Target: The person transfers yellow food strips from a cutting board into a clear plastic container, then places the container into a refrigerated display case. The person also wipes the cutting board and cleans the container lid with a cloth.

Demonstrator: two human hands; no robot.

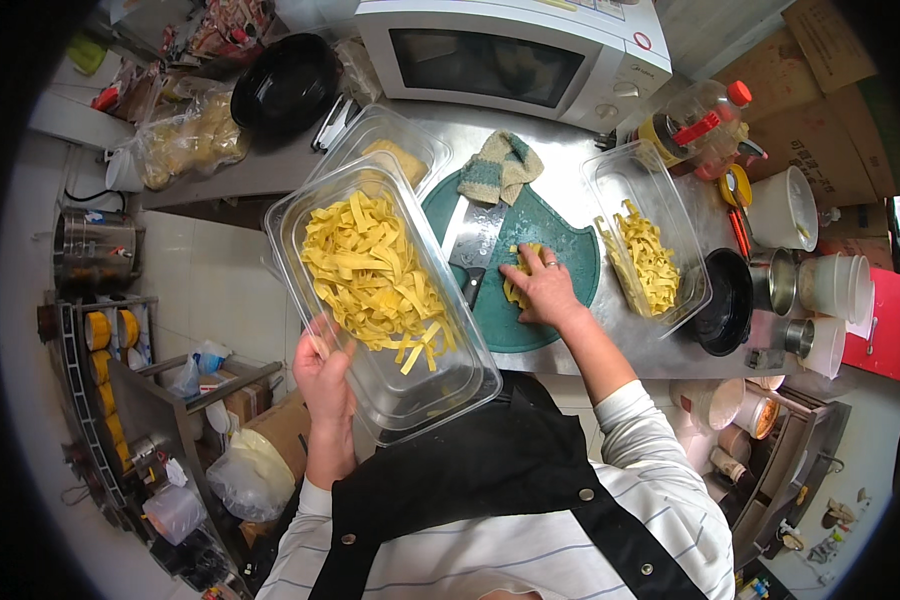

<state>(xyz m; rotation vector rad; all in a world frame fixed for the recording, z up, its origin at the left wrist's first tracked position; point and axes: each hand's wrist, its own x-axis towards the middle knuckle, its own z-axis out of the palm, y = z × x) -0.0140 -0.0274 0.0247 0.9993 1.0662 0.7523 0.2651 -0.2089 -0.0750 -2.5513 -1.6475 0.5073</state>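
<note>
My left hand (326, 375) grips the side of a clear plastic container (420, 401), which is tilted and holds many flat yellow strips (367, 270). My right hand (547, 292) is spread over a small heap of yellow strips (516, 289) on the round green cutting board (506, 330); whether the fingers grip any cannot be told. Beside that heap lies a cleaver (474, 236) with a black handle, and a green and beige cloth (499, 169) touches its blade. Right of the board, another clear container (686, 300) holds more yellow strips (645, 262). Behind the left one, a clear container (427, 142) holds a yellowish block (397, 161).
A white microwave (495, 60) stands at the back of the steel counter (570, 135). A black bowl (285, 82) and bagged food (195, 139) are at the left. Along the right are a black bowl (722, 300), a large plastic bottle (694, 120) and white tubs (784, 206).
</note>
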